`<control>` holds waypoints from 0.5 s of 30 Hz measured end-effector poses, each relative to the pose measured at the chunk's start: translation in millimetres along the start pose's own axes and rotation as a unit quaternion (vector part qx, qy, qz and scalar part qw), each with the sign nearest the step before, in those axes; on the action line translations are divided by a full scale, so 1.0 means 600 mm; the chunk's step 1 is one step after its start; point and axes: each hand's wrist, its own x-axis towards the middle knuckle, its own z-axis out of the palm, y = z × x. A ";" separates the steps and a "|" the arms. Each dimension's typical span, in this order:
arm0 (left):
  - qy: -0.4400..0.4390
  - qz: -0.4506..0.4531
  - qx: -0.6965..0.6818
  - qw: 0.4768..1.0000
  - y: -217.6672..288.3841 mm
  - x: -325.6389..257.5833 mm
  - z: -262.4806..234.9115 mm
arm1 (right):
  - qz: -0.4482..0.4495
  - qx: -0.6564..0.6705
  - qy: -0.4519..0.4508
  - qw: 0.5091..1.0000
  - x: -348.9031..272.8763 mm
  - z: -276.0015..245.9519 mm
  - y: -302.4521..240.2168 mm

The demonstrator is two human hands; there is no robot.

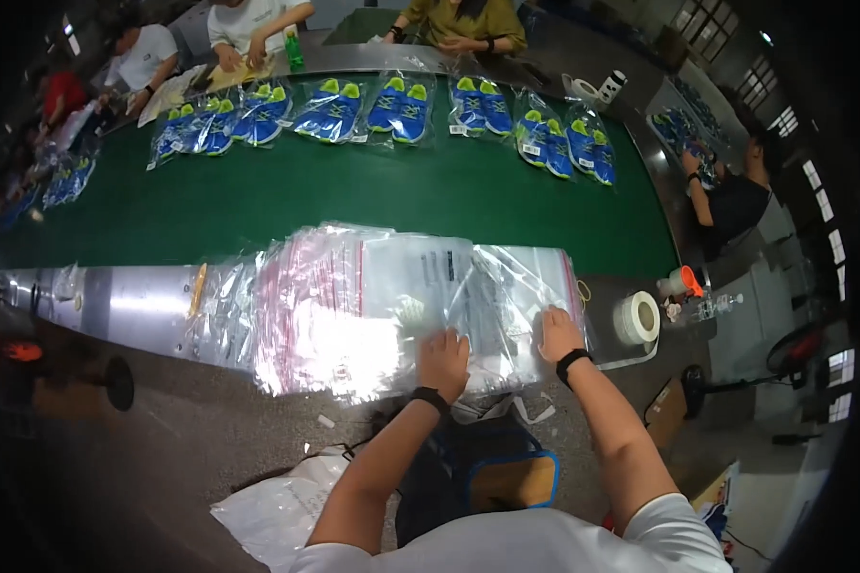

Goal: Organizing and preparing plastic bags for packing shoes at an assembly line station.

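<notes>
Centrally, just below the middle of the frame, a stack of clear zip-seal plastic bags [373, 306] is spread along the near edge of a green conveyor belt [354, 205]. The left hand [443, 358] is laid flat, fingers released, on the lower edge of the stack, and nothing is grasped by it. The right hand [558, 332] is pressed on the right end of the stack, fingers spread on the topmost bag; whether a bag edge is pinched cannot be told. A dark band is worn on each wrist. To the right of the stack, a roll of white tape [637, 317] is seen, with an orange-capped container [683, 281] just above it. Along the upper part of the frame, bagged pairs of blue and yellow-green shoes [406, 103] are lined up across the belt, and other people are seated behind them. Below the hands, a dark bag with blue trim [487, 468] is placed on the floor
</notes>
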 end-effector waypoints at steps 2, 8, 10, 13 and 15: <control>0.072 0.005 0.002 0.997 -0.032 0.011 0.034 | -0.021 -0.103 -0.005 0.994 0.040 0.020 -0.009; 0.061 -0.068 -0.148 0.985 -0.067 0.047 0.014 | 0.081 -0.030 -0.086 0.993 0.092 0.051 -0.014; 0.067 -0.128 -0.232 0.962 -0.085 0.051 0.014 | 0.084 0.008 -0.027 0.996 0.100 0.048 -0.012; 0.070 -0.220 -0.411 0.882 -0.142 0.053 0.013 | 0.131 0.300 -0.038 0.944 0.134 -0.008 -0.028; 0.025 -0.338 -0.607 0.719 -0.171 0.061 -0.041 | 0.126 0.405 -0.074 0.903 0.159 -0.066 -0.028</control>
